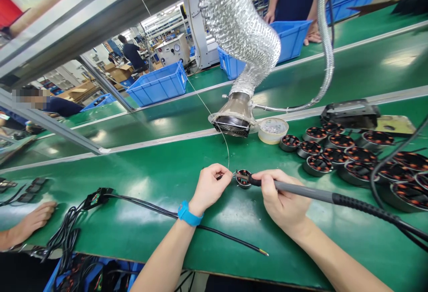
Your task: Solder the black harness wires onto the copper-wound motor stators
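right hand (pixel 284 200) holds one soldering iron (pixel 307 190) at one stator (pixel 243 185).

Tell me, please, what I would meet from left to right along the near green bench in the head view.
Co-worker's hand, black open housing, person's left hand, small round coil part, person's right hand, grey metal piece.

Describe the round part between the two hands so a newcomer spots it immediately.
Find the silver foil duct hanging over the green bench. Nearer the camera, the round part sits between the left hand and the right hand, with a pen-like tool across it. Unlike the similar parts clustered to the right, it stands alone.
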The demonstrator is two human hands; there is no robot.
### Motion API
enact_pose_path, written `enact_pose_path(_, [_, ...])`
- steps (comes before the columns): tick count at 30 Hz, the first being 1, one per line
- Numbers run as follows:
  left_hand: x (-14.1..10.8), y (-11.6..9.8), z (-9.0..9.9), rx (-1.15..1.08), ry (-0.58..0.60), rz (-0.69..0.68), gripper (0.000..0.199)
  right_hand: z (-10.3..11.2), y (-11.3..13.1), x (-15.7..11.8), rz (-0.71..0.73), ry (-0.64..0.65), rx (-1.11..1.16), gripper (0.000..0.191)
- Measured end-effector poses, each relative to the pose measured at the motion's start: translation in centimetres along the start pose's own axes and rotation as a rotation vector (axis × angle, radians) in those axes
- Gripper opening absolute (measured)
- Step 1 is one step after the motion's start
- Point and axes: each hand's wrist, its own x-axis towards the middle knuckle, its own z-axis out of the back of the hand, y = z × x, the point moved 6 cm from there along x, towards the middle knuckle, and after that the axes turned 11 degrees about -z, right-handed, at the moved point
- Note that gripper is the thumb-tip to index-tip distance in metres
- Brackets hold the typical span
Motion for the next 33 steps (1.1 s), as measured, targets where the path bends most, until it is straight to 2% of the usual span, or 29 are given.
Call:
enact_pose_path(6, [-0.02, -0.12, 0.02, 0.008, -0.003, -0.001, 0.016, -0.32, -0.06, 0.10, -0.012, 0.038, 0.013, 0.023])
enact_pose_path(13, [0.04, 0.22, 0.19, 0.023, -0.008, 0.000, 0.017, 0.28, -0.58, 0.00, -0.012, -0.073, 0.059, 0.020])
enact_pose_path(21, [0.05, 0.38, 0.17, 0.006, -0.004, 0.016, 0.018, 0.29, -0.63, -0.13, -0.056, -0.092, 0.077, 0.023])
enact_pose_path(28, [-0.02, 0.33, 0.12, 0.012, -0.005, 0.018, 0.017, 0.32, -0.31, -0.11, 0.013, -0.088, 0.065, 0.019])
enact_pose_path(33, [-0.03, 0.38, 0.12, 0.009, -0.008, 0.012, 0.018, 0.28, -0.65, -0.31, 0.005, -0.079, 0.064, 0.018])
